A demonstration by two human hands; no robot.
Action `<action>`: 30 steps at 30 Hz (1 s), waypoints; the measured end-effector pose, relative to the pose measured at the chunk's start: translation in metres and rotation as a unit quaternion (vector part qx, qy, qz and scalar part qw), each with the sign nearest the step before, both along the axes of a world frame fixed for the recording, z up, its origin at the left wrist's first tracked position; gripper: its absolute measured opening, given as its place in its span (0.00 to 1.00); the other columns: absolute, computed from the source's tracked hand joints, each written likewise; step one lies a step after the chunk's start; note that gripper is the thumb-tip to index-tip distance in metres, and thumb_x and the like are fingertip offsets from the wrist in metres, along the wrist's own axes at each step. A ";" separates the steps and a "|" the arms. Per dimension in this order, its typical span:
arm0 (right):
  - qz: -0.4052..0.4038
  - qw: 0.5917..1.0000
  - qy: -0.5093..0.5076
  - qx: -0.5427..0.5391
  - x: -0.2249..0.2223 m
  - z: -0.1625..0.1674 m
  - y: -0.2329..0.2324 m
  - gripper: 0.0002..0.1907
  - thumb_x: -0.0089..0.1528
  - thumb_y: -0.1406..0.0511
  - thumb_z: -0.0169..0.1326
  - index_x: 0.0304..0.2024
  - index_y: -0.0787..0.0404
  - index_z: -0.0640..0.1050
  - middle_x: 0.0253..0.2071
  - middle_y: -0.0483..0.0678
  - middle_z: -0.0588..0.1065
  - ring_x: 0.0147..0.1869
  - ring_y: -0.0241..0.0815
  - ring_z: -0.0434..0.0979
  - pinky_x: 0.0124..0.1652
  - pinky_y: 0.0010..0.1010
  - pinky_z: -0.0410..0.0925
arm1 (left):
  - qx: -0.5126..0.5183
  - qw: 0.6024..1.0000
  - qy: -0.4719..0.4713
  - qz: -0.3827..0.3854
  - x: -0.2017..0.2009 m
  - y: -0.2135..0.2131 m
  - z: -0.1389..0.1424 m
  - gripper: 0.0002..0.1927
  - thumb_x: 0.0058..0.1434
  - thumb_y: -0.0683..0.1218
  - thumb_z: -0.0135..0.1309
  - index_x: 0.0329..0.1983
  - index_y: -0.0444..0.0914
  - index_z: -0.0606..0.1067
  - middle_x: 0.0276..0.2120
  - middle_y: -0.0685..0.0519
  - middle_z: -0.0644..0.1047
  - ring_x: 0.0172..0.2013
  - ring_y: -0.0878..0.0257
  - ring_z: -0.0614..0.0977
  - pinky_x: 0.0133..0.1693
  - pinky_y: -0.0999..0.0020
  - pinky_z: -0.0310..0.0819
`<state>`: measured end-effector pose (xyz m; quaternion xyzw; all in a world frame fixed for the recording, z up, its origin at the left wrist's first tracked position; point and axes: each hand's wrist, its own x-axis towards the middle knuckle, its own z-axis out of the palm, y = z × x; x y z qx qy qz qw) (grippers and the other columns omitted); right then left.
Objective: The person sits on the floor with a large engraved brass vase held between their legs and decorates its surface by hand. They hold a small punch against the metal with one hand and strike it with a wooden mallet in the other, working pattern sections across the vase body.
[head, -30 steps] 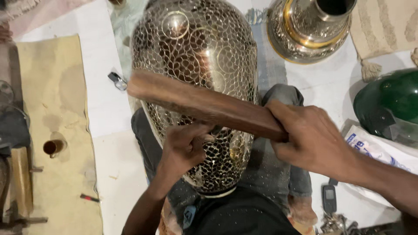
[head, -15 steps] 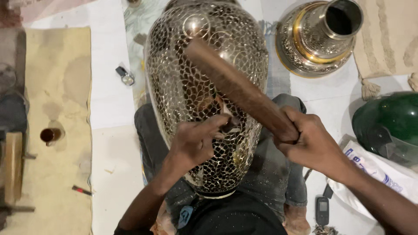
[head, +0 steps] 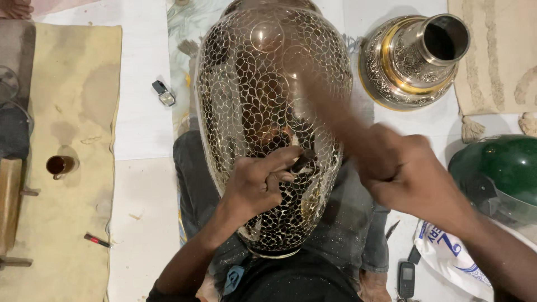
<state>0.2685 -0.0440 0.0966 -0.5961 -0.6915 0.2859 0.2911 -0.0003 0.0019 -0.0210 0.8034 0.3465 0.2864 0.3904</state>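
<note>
Brown wooden mallet [head: 335, 120], blurred, now swung onto large engraved brass vase [head: 268, 72] across lap, clenched in right hand [head: 411, 179]; left hand [head: 263, 182] pinching small dark chisel [head: 299, 162] against vase. Bare white floor [head: 140, 128] open leftward.

Floor-level metal craft workshop: engraved vase [head: 268, 112] across the lap, finished brass vase [head: 414, 61] beside it, worn mat [head: 72, 112].
</note>
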 end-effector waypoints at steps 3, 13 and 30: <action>0.005 0.983 -0.169 -0.068 -0.004 0.012 0.006 0.19 0.47 0.70 0.64 0.42 0.61 0.78 0.22 0.49 0.74 0.25 0.45 0.74 0.28 0.35 0.65 | 0.002 1.000 -0.012 -0.003 -0.003 0.001 0.001 0.29 0.58 0.30 0.46 0.61 0.45 0.74 0.42 0.46 0.85 0.39 0.60 0.90 0.34 0.75 0.89; -0.049 0.984 -0.073 -0.152 0.004 0.006 0.001 0.17 0.48 0.69 0.60 0.38 0.66 0.71 0.22 0.58 0.70 0.22 0.57 0.74 0.27 0.40 0.68 | -0.012 0.999 -0.035 -0.027 -0.004 0.005 0.006 0.34 0.53 0.28 0.46 0.63 0.42 0.73 0.50 0.42 0.83 0.38 0.58 0.91 0.27 0.76 0.89; 0.019 0.986 -0.142 -0.082 -0.005 0.008 0.003 0.18 0.43 0.70 0.58 0.37 0.63 0.73 0.20 0.55 0.73 0.26 0.58 0.75 0.28 0.43 0.65 | 0.023 0.998 -0.055 -0.029 -0.002 0.008 0.021 0.35 0.48 0.28 0.48 0.60 0.39 0.77 0.39 0.45 0.85 0.27 0.67 0.88 0.30 0.73 0.86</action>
